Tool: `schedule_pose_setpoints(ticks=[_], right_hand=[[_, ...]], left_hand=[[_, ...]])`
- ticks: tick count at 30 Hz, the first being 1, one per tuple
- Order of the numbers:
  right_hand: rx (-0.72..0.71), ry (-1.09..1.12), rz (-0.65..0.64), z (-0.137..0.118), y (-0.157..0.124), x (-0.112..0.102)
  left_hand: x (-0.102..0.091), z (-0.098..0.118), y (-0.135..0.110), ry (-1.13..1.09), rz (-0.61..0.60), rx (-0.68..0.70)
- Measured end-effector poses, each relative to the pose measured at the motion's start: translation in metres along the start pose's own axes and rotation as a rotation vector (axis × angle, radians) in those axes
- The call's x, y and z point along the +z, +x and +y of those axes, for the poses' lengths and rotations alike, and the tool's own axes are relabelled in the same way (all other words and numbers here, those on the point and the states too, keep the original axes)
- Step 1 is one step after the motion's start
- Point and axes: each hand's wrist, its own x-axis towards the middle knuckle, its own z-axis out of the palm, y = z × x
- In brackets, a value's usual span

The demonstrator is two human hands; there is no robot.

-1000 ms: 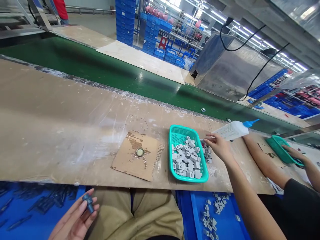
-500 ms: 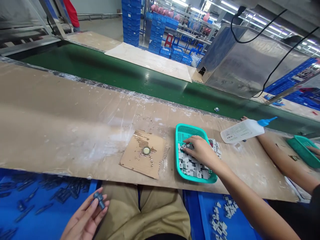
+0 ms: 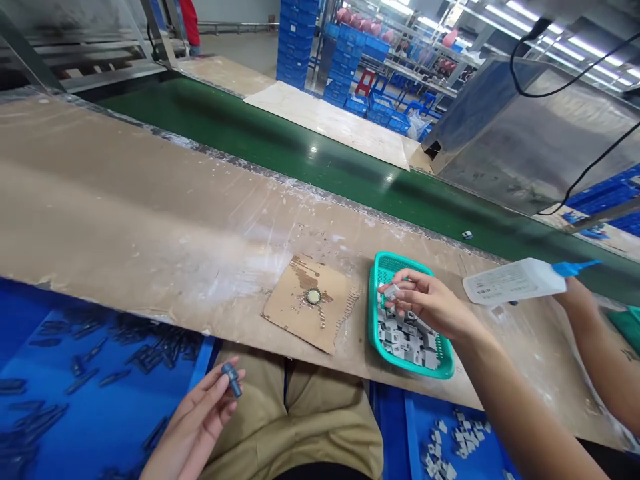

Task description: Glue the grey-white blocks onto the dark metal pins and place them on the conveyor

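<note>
While the right hand (image 3: 430, 303) pinches one grey block (image 3: 391, 291) above the teal basket (image 3: 383, 267), the left hand (image 3: 200, 420) grips a dark peg (image 3: 231, 378) over the lap; joining them seems yet undone

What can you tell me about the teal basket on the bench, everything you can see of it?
The teal basket is a small, shallow rectangular tray of perforated plastic mesh with a solid rolled rim. It sits flat on the worn brown bench, right of the cardboard scrap, near the front edge. Small grey block parts lie heaped inside. The right hand hovers over it, pinching one part.
</note>
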Motion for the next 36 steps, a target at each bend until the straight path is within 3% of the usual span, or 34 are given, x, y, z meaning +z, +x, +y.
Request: schedule_pose_setpoints(ticks=[12, 16, 19, 22, 27, 31, 36], right_hand=[[-0.007, 0.059, -0.133, 0.005, 0.022, 0.057], [-0.088, 0.03, -0.164, 0.008, 0.018, 0.066], [-0.212, -0.113, -0.078, 0.005, 0.004, 0.063], [-0.311, -0.436, 0.078, 0.005, -0.01, 0.069], [-0.609, -1.002, 0.327, 0.029, -0.013, 0.113], [-0.568, -1.116, 0.335, 0.048, -0.001, 0.141], [-0.429, -0.951, 0.283, 0.046, 0.002, 0.145]], left_hand=[[0.019, -0.008, -0.011, -0.134, -0.176, -0.068], [0.034, -0.018, -0.018, -0.228, -0.196, 0.05], [0.041, -0.023, -0.023, -0.265, -0.186, 0.238], [0.039, -0.023, -0.022, -0.216, -0.148, 0.294], [0.029, -0.018, -0.011, -0.168, -0.082, 0.342], [0.024, -0.014, -0.011, -0.153, -0.068, 0.342], [0.026, -0.012, -0.018, -0.166, 0.01, 0.36]])
